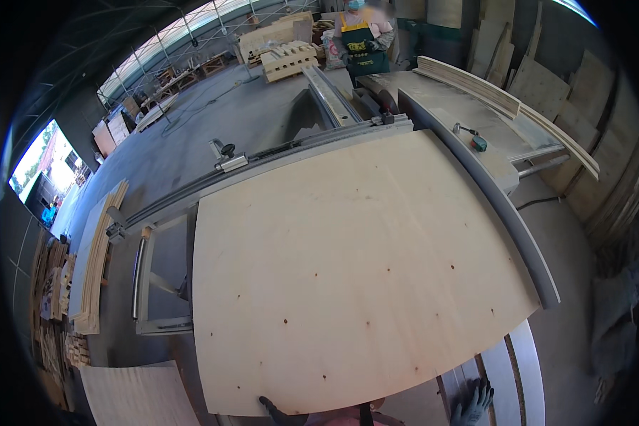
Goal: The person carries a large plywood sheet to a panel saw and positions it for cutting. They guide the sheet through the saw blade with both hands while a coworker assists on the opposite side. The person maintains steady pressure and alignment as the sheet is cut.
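A large pale plywood sheet point(355, 234) with small dark knots lies flat on the sliding table saw. At its near edge is my left hand point(282, 413) in a dark glove, a digit lying over the top face; the rest is hidden below the edge or out of view, and the hand appears to grip it there. My right hand point(475, 406), also gloved, is off the sheet, to the right of its near edge. Its fingers are stretched out over the slatted metal table point(525, 369).
A long grey fence point(500, 220) runs along the sheet's right edge. Across the far edge lies a crosscut rail point(284, 153) with a stop point(228, 157). A co-worker point(366, 42) stands beyond the saw. Boards point(96, 263) are stacked at left; a green tool point(478, 143) rests right.
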`<act>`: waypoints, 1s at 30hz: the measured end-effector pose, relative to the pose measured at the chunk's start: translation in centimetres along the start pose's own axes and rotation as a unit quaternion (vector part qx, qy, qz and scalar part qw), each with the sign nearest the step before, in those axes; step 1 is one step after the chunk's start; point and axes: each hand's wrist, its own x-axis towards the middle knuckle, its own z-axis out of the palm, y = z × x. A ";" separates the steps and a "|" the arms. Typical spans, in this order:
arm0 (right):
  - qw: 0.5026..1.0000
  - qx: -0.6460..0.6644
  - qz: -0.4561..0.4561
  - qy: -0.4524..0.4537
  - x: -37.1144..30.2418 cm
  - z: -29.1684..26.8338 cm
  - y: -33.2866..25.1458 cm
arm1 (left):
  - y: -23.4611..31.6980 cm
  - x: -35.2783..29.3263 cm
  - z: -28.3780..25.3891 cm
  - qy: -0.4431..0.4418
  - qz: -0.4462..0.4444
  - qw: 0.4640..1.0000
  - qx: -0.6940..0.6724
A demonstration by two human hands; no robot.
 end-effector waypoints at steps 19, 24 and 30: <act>0.706 0.517 0.351 -0.334 1.0 3.4 -11.2 | 22.0 -1.8 -6.3 0.356 0.360 0.553 0.661; 0.402 0.796 0.411 -0.189 0.7 12.0 -11.0 | 21.6 1.6 -2.0 0.138 0.305 0.681 0.651; 0.422 0.827 0.360 -0.093 3.7 12.4 -15.4 | 23.9 2.5 -3.6 0.033 0.278 0.739 0.613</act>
